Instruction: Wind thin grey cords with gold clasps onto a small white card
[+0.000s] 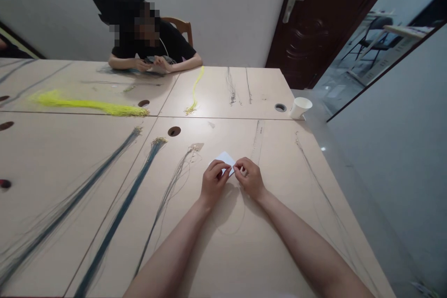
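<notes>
Thin cord (228, 233): loops out on the near side
Our left hand (213, 180), right hand (251, 179): both pinching it, seemingly
Closer hand: tie

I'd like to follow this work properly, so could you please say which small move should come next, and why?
Probably easing the left hand and right hand slightly together, since their fingers are pinched close to each other by the white card, with a thin cord curving nearby; exactly what they pinch is too small to tell.
</notes>
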A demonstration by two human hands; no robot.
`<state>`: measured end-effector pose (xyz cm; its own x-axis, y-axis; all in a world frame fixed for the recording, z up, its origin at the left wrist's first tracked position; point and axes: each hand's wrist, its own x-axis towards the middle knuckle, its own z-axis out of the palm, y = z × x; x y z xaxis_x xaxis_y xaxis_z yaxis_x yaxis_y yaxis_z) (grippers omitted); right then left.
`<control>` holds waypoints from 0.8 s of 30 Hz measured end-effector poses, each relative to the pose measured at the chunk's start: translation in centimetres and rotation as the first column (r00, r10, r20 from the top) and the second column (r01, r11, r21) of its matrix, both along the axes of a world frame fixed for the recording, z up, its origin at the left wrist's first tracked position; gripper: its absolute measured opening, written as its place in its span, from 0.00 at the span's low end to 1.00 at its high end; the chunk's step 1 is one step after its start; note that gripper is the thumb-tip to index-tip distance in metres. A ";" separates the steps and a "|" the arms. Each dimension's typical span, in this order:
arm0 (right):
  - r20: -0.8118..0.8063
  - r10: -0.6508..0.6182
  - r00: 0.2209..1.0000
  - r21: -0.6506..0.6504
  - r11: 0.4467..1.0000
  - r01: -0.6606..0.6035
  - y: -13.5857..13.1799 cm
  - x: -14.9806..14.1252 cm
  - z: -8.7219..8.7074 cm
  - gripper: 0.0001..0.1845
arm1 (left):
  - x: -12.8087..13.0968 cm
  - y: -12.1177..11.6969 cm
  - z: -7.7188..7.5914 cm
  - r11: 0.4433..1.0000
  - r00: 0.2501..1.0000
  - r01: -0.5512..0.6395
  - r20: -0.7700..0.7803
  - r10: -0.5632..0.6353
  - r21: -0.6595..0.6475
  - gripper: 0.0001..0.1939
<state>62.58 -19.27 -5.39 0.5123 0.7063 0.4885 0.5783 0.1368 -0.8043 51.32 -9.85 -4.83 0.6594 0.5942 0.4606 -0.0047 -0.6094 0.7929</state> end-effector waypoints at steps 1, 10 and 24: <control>0.001 0.002 1.000 -0.002 1.000 -0.002 0.0 0.0 0.0 0.04 | 0.0 0.0 0.0 1.000 1.000 -0.001 0.001 0.001 -0.002 0.04; 0.004 0.004 1.000 -0.032 0.999 -0.004 -0.2 0.1 0.1 0.05 | 0.0 0.0 0.0 1.000 1.000 0.004 -0.006 -0.004 -0.005 0.05; -0.004 0.004 1.000 -0.033 0.999 -0.005 -0.1 0.0 0.1 0.05 | 0.0 -0.1 0.0 1.000 1.000 -0.002 -0.023 0.002 -0.013 0.04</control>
